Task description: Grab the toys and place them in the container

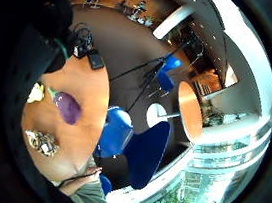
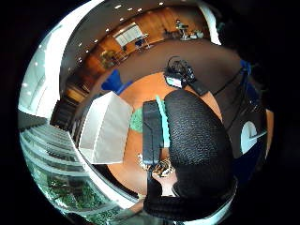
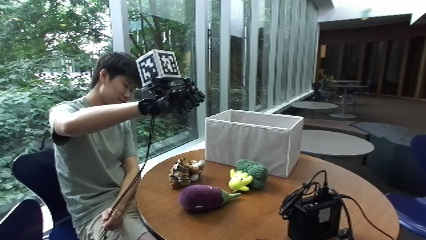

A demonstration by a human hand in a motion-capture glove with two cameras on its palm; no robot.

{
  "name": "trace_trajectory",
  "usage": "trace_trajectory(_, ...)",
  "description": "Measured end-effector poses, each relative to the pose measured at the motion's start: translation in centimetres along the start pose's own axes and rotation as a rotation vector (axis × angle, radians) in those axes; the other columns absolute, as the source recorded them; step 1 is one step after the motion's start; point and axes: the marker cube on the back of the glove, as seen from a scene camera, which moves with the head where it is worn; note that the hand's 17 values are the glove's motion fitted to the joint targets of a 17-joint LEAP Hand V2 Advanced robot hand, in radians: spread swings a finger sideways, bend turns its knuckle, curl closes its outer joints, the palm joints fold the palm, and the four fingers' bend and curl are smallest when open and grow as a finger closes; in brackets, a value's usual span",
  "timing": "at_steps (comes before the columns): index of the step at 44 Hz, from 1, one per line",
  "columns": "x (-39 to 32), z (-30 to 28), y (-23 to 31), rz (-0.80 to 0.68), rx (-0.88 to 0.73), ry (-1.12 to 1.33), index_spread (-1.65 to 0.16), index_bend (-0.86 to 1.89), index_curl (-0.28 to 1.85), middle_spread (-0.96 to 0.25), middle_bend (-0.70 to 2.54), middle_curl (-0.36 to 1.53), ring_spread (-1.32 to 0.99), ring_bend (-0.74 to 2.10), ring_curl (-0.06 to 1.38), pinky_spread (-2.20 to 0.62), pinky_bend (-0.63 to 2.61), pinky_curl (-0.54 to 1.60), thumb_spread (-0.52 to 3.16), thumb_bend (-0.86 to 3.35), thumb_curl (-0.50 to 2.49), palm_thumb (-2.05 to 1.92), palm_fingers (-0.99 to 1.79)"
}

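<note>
My gloved right hand (image 3: 174, 100) is raised to head height, left of the white fabric container (image 3: 254, 141), its fingers loosely spread and holding nothing. Below it, four toys lie on the round wooden table (image 3: 259, 220): a brown plush (image 3: 185, 172), a purple eggplant (image 3: 203, 196), a small yellow toy (image 3: 239, 181) and a green broccoli (image 3: 253, 172) against the container's front. The little finger side palm view looks down on the eggplant (image 1: 67, 107), the yellow toy (image 1: 36, 92) and the brown plush (image 1: 42, 142). A gloved finger (image 2: 197, 140) covers much of the thumb side palm view, beside the container (image 2: 105, 127).
A black device (image 3: 313, 217) stands at the table's near right edge. Blue chairs (image 1: 142, 150) stand round the table, and the window wall is close behind the container. The person's bare hand (image 3: 110, 220) rests in their lap.
</note>
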Motion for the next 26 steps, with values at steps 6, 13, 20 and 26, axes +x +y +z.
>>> trace_trajectory(6,0.2,1.7,-0.1,0.023,-0.057,-0.039,-0.15,0.05,0.03,-0.08,0.18,0.06,-0.15,0.66,0.19,-0.18,0.80,0.24,0.84,-0.05,0.01,-0.08,0.53)
trace_trajectory(13,0.4,3.3,-0.5,0.023,-0.124,-0.069,-0.19,0.08,0.03,-0.12,0.22,0.11,-0.19,0.74,0.24,-0.21,0.88,0.30,1.13,-0.06,0.03,-0.10,0.37)
trace_trajectory(20,0.3,3.8,-1.2,-0.039,-0.167,-0.078,-0.20,0.11,0.05,-0.13,0.26,0.16,-0.20,0.78,0.25,-0.21,0.93,0.32,1.26,-0.07,0.05,-0.11,0.29)
trace_trajectory(26,-0.5,5.0,-1.1,-0.085,-0.249,-0.080,-0.21,0.12,0.08,-0.12,0.27,0.20,-0.20,0.77,0.26,-0.19,0.96,0.34,1.26,-0.08,0.06,-0.14,0.15)
